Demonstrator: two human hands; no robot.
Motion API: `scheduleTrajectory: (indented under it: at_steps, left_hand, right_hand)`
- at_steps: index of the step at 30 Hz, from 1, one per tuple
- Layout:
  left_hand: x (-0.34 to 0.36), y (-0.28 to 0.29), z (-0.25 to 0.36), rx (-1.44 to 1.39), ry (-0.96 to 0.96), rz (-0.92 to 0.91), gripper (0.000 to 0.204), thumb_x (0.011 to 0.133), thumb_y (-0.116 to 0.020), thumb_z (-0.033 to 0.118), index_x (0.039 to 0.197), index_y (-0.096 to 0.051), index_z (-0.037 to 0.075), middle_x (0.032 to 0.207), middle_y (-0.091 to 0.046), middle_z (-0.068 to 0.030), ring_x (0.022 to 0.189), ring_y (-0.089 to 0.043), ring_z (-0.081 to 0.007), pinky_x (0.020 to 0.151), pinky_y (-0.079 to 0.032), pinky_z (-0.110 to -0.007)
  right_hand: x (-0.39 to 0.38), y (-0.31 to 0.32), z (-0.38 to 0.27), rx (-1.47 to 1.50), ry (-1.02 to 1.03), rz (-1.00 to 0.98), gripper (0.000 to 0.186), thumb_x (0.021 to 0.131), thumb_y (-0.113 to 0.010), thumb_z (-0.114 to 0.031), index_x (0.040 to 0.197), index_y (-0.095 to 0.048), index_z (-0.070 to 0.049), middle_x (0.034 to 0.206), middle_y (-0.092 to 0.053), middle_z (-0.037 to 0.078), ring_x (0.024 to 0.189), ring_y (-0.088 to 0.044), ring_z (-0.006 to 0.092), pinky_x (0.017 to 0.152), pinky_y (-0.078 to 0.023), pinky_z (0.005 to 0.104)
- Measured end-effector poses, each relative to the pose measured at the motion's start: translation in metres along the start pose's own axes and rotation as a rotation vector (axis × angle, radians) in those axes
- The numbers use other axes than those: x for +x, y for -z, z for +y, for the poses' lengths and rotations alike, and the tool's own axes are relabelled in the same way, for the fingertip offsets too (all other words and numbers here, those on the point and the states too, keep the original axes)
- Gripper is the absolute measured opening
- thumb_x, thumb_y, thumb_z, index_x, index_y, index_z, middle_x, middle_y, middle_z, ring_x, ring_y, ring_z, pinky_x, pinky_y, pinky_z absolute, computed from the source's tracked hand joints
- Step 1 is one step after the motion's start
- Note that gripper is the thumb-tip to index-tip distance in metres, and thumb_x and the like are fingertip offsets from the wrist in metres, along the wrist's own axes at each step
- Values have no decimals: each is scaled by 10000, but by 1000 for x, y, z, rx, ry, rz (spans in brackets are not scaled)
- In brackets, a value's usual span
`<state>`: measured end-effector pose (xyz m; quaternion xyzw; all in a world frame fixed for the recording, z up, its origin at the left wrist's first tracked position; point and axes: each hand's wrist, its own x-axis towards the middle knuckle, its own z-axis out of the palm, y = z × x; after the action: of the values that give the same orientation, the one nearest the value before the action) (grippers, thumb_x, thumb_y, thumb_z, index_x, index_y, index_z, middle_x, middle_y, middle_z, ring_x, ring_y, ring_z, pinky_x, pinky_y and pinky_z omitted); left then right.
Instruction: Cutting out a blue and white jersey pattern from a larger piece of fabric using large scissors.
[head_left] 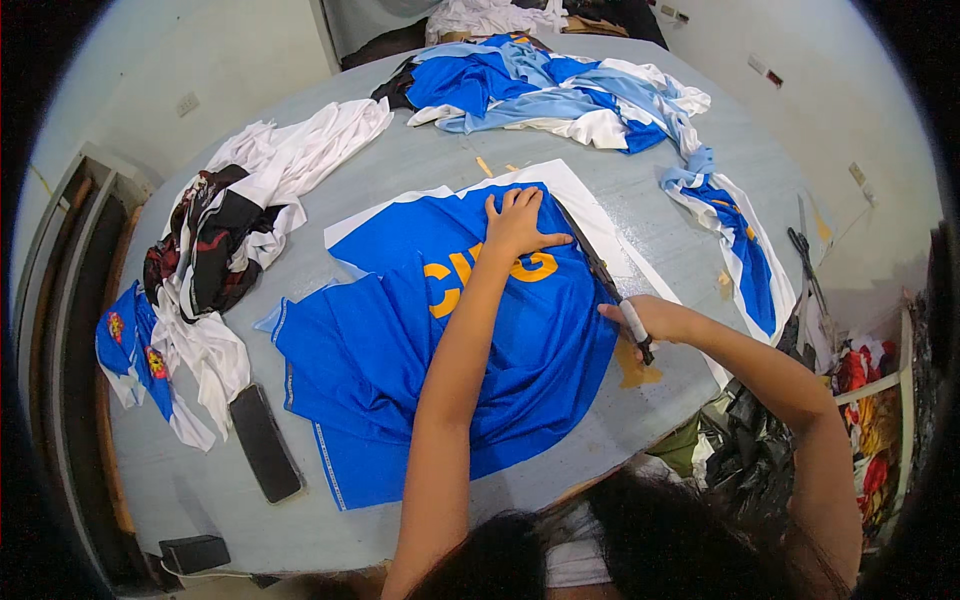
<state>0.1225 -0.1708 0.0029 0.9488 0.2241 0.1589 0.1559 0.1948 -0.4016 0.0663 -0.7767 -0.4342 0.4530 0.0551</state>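
Blue cloth (365,355) on worktop (190,475), partly over white sheet (625,255). Left hand (522,224) spread on cloth; right hand (652,318) gripping dark-bladed tool (588,250), likely scissors. Cloth judged light, soft, crease-prone; hold flat near edge.

free lane over tabletop (430,157) between obstacles: blue cloth (540,325), far garment heap (560,100)

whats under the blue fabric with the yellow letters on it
White material sticks out past the upper and right edges of the blue fabric, and the grey table shows around them. Beneath the middle everything is covered, so whether the white continues there cannot be seen.
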Motion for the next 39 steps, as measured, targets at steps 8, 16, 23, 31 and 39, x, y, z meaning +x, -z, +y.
scheduleTrajectory:
  at_steps: [8,16,23,31,39]
  left_hand:
    - [-6,1,-3,-5,28,-12,1023,568,-597,714,1297,-373,33,1355,-352,-98,1277,-256,-242,1023,-102,-550]
    - [-5,-2,-5,16,31,3,1040,558,-603,708,1300,-364,21,1356,-347,-101,1273,-259,-248,1021,-94,-561]
    - [-3,-1,-1,2,33,31,1033,539,-623,687,1283,-391,10,1340,-368,-102,1258,-283,-251,1013,-112,-585]
    - [-6,-3,-1,21,43,-11,1053,541,-625,697,1299,-366,13,1359,-345,-109,1276,-251,-259,1014,-102,-565]
    - [0,0,1,3,33,-6,1053,535,-632,691,1298,-366,15,1358,-345,-106,1270,-258,-261,1008,-97,-581]
  right_hand:
    - [3,0,1,-90,164,9,480,894,-425,-444,826,-581,5,513,-544,94,445,-587,192,449,-470,297]
    - [15,8,-17,305,-137,-21,458,870,-491,-426,848,-537,29,569,-533,87,421,-574,160,421,-461,279]
    - [20,6,0,53,156,59,534,888,-430,-456,651,-555,7,518,-559,91,426,-569,153,428,-444,293]
    - [13,9,-17,286,4,-21,562,899,-398,-458,595,-570,-18,492,-572,94,420,-573,169,441,-462,265]
    - [39,24,-8,132,45,22,500,893,-420,-433,683,-567,-3,528,-579,105,409,-564,164,363,-432,262]
